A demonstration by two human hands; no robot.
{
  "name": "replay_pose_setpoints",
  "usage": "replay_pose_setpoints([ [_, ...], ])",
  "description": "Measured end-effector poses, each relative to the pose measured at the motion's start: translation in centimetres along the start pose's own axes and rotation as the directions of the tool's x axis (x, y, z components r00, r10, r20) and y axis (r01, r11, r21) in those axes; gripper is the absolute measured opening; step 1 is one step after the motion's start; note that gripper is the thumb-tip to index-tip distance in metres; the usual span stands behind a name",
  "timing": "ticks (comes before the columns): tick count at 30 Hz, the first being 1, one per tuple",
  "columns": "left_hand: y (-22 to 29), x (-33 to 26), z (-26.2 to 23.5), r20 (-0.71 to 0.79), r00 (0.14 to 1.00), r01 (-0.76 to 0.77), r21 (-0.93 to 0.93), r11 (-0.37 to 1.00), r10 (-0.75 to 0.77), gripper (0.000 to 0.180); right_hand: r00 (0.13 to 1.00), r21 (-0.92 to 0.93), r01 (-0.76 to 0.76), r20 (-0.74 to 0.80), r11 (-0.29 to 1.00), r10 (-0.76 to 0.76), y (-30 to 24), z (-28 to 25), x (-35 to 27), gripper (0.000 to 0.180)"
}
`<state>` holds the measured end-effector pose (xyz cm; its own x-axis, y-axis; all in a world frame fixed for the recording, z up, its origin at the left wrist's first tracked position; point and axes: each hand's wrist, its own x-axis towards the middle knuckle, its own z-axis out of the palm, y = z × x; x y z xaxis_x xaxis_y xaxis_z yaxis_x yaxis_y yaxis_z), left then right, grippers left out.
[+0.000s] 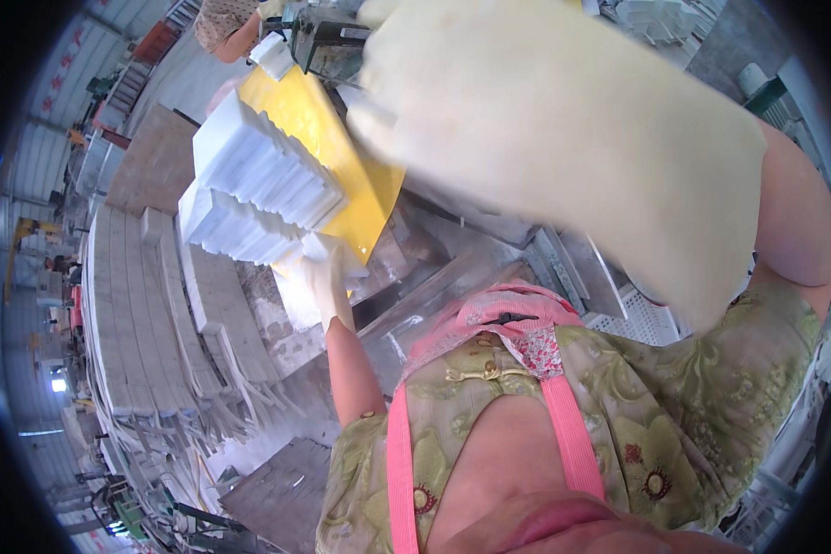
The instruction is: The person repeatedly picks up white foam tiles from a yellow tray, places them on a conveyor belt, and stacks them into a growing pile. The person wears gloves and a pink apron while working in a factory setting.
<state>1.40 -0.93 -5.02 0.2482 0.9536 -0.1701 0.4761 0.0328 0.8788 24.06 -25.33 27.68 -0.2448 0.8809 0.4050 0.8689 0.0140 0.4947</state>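
My left hand [323, 277], in a pale glove, is at the near end of two stepped stacks of thin white stone tiles [272, 171]. Glare and the tiles' whiteness hide its fingers, so I cannot tell whether it grips one. My right hand [425, 88] is raised close to the camera in a long cream glove, smeared by motion. Its fingers point left toward a dark machine part [328, 42]; their closure cannot be made out. Beside the tile stacks, a bright yellow sheet [342, 148] slopes down toward me.
Long grey-white stone strips [138, 314] are piled at the left. A brown board [152, 157] leans behind them. Another person's arm [240, 39] reaches in at the top. A white perforated crate [632, 319] stands under my right arm.
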Motion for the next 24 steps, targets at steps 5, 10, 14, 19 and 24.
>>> replay_pose_setpoints([
  [5, 0.0, -0.2, -0.2, -0.021, 0.999, -0.023, 0.035, 0.999, 0.024, 0.072, 0.999, 0.003, 0.033, 0.001, 0.999, -0.033, 0.1, -1.3, 2.6, 0.018],
  [10, -0.9, 0.3, -0.2, -0.045, 0.998, -0.045, 0.075, 0.996, 0.049, 0.072, 0.998, 0.021, 0.055, 0.026, 0.998, -0.056, 0.9, -1.5, 3.6, 0.019],
  [14, -1.4, 0.9, 0.0, -0.065, 0.996, -0.058, 0.107, 0.993, 0.065, 0.073, 0.994, 0.027, 0.084, 0.068, 0.996, -0.086, 1.4, -1.4, 3.5, 0.019],
  [19, -2.3, 1.8, 0.5, -0.096, 0.991, -0.078, 0.149, 0.986, 0.093, 0.074, 0.985, 0.018, 0.122, 0.118, 0.992, -0.123, 2.4, -1.3, 3.0, 0.020],
  [24, -4.3, 2.9, 1.1, -0.140, 0.984, -0.085, 0.189, 0.978, 0.113, 0.075, 0.971, 0.016, 0.158, 0.177, 0.987, -0.158, 3.3, -1.0, 2.9, 0.020],
])
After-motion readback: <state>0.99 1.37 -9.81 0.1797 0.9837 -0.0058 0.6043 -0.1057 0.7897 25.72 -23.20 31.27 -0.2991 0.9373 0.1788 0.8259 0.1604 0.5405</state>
